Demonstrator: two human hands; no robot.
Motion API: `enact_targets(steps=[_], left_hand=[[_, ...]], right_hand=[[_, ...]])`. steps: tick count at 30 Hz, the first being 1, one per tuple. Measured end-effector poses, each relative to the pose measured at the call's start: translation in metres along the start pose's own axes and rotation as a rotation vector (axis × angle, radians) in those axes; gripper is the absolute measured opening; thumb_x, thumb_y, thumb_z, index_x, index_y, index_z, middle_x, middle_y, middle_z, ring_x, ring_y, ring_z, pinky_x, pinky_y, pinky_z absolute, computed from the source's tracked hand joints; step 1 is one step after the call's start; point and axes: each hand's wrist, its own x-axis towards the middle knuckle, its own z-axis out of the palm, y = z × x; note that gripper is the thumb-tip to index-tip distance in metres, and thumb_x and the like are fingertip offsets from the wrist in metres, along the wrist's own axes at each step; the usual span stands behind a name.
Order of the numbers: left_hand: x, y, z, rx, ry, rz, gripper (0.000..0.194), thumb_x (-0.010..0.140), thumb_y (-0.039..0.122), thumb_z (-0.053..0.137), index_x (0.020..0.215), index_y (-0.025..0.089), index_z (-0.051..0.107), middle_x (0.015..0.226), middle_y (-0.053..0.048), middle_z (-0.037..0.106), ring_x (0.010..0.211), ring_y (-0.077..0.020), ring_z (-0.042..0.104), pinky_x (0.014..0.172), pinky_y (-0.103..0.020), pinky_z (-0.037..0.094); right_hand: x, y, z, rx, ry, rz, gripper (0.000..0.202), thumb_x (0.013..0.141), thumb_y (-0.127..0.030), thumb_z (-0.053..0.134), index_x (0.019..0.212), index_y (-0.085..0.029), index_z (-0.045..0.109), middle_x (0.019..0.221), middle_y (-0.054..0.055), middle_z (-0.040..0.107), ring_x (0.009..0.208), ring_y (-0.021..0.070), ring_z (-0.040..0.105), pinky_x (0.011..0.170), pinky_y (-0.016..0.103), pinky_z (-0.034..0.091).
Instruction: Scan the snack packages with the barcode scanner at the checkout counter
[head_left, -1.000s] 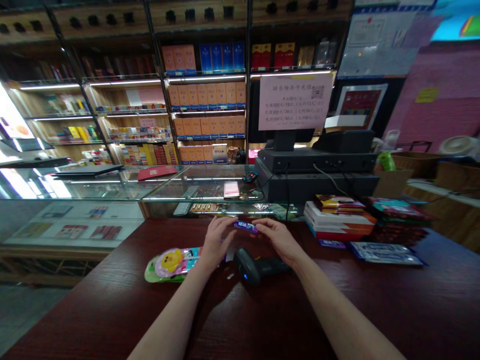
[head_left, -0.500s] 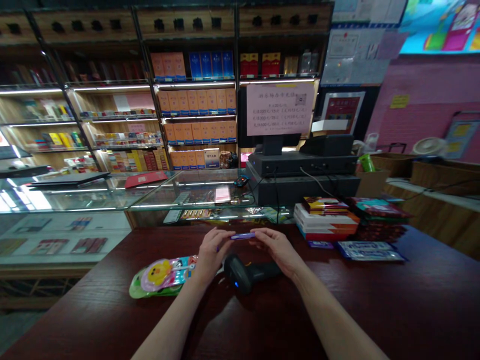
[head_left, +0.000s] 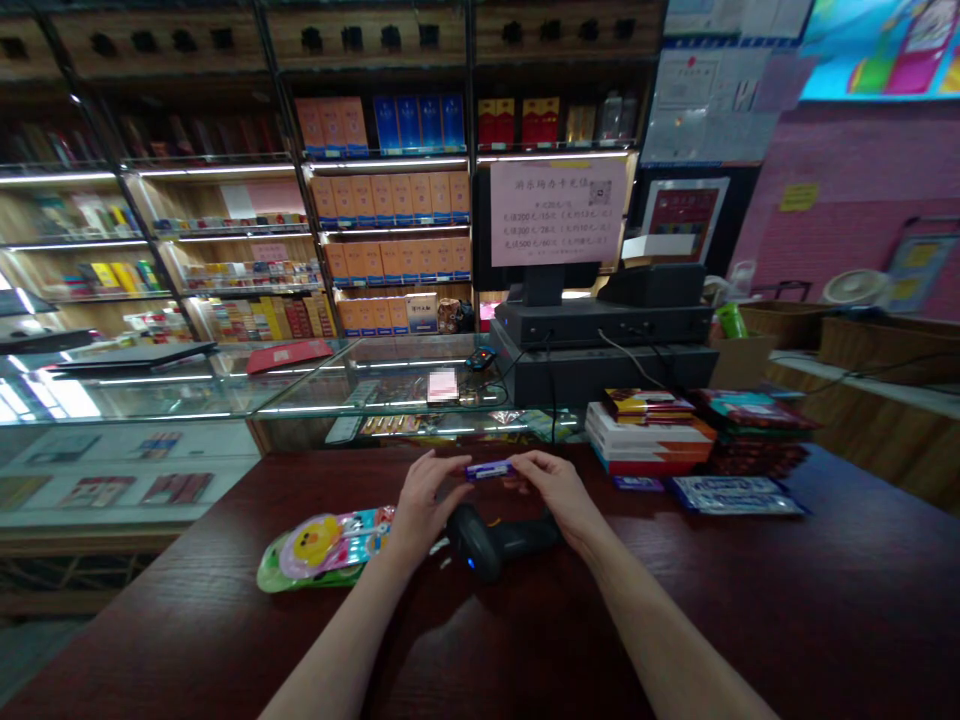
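Note:
A small purple packet [head_left: 489, 470] is held up between both hands above the dark wooden table [head_left: 300, 660]. My left hand [head_left: 425, 505] pinches its left end, and my right hand [head_left: 553, 492] grips the right end. Below them a black barcode scanner [head_left: 480, 545] with a blue light lies on the table, its handle reaching toward my right wrist. Left of my left hand rests a colourful packaged toy [head_left: 322, 548] with a yellow face, partly covered by that hand.
At the back right are stacked boxes [head_left: 645, 445], dark packets [head_left: 750, 425] and a blue-white wrapped packet [head_left: 739, 495]. Another small purple packet [head_left: 637, 483] lies beside the boxes. Behind stand a glass counter [head_left: 390, 365] and a monitor with a paper sign [head_left: 555, 215].
The purple packet has tilted so that more of its printed face shows. Both hands remain almost in place, and the view has shifted slightly.

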Motion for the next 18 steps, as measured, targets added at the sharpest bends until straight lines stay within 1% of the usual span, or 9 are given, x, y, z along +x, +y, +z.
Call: enact_targets(steps=[6,10,14,18], left_hand=[[-0.0007,-0.0025,-0.0004,0.029,-0.016,0.042,0.025,0.094,0.034,0.059,0.118,0.029,0.065,0.105,0.0,0.074,0.105,-0.0192,0.067,0.114,-0.049,0.041],[-0.0007,-0.0024,-0.0014,0.023,-0.006,0.038,0.026,0.094,0.035,0.06,0.119,0.03,0.065,0.105,-0.001,0.074,0.105,-0.0191,0.067,0.114,-0.048,0.041],[-0.0006,-0.0007,-0.0028,0.011,0.014,0.026,0.028,0.094,0.038,0.06,0.12,0.029,0.066,0.108,-0.003,0.072,0.107,-0.0198,0.065,0.11,-0.046,0.045],[-0.0004,0.0005,-0.0036,0.009,-0.01,0.034,0.028,0.094,0.038,0.06,0.12,0.028,0.065,0.107,-0.002,0.073,0.106,-0.0193,0.066,0.112,-0.047,0.042]], right_hand=[[-0.0003,0.0026,0.0007,-0.041,-0.008,0.007,0.042,0.068,-0.061,0.077,0.071,-0.02,0.071,0.07,0.006,0.077,0.067,0.0229,0.071,0.058,0.03,0.045],[-0.0007,0.0031,0.0014,-0.058,-0.018,0.011,0.042,0.07,-0.061,0.076,0.07,-0.019,0.07,0.066,0.005,0.076,0.062,0.021,0.07,0.058,0.029,0.044],[-0.0014,0.002,0.0013,-0.059,-0.018,0.017,0.043,0.07,-0.061,0.075,0.07,-0.019,0.069,0.064,0.005,0.075,0.06,0.0195,0.069,0.057,0.028,0.044],[-0.002,0.001,0.0009,-0.072,-0.015,0.014,0.045,0.071,-0.063,0.074,0.069,-0.018,0.069,0.064,0.006,0.075,0.06,0.0196,0.068,0.058,0.028,0.044]])
